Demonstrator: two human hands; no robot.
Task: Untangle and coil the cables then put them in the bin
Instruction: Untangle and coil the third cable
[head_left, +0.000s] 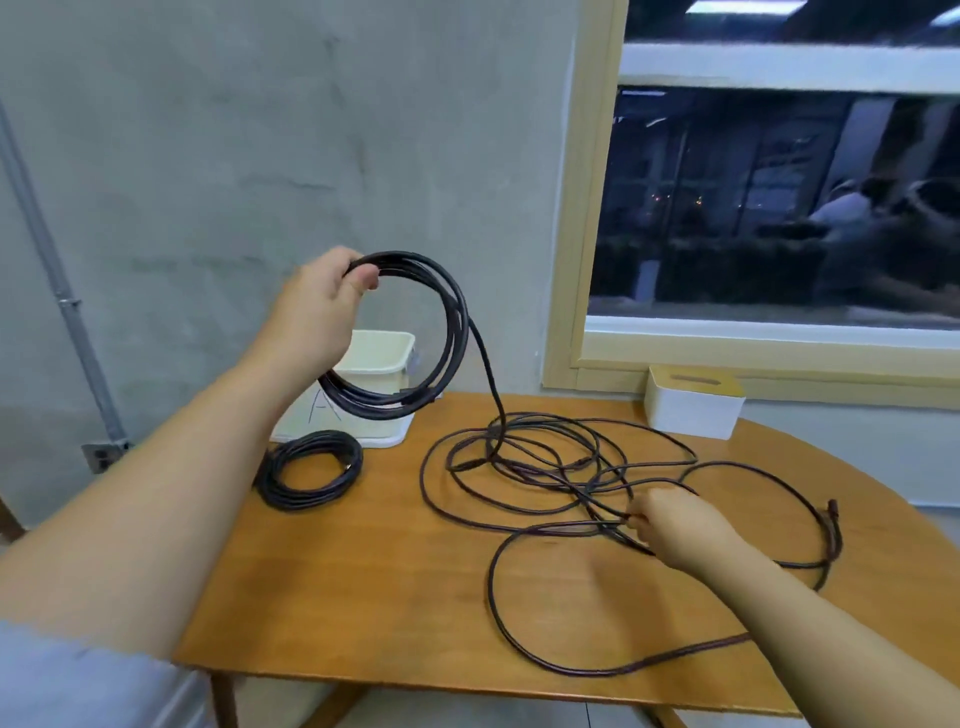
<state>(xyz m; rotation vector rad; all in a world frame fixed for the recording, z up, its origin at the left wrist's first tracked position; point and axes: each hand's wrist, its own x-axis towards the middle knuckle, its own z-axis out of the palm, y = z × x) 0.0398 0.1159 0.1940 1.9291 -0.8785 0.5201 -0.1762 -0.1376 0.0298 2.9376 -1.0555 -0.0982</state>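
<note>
My left hand (317, 306) is raised above the table and shut on the top of a partly wound coil of black cable (451, 332). From that coil one strand drops to a loose tangle of black cable (540, 467) spread over the wooden table (363, 582). My right hand (675, 525) rests on the tangle's right side, fingers pinching a strand. A finished coil of black cable (309, 470) lies flat on the table at the left. The cream bin (384, 358) stands behind it, partly hidden by my left hand and the held coil.
A white box with a yellow-tan lid (693, 402) sits at the table's back right under the window (779, 197). A grey wall with a metal conduit (57, 280) is behind. The table's front edge runs just below my arms.
</note>
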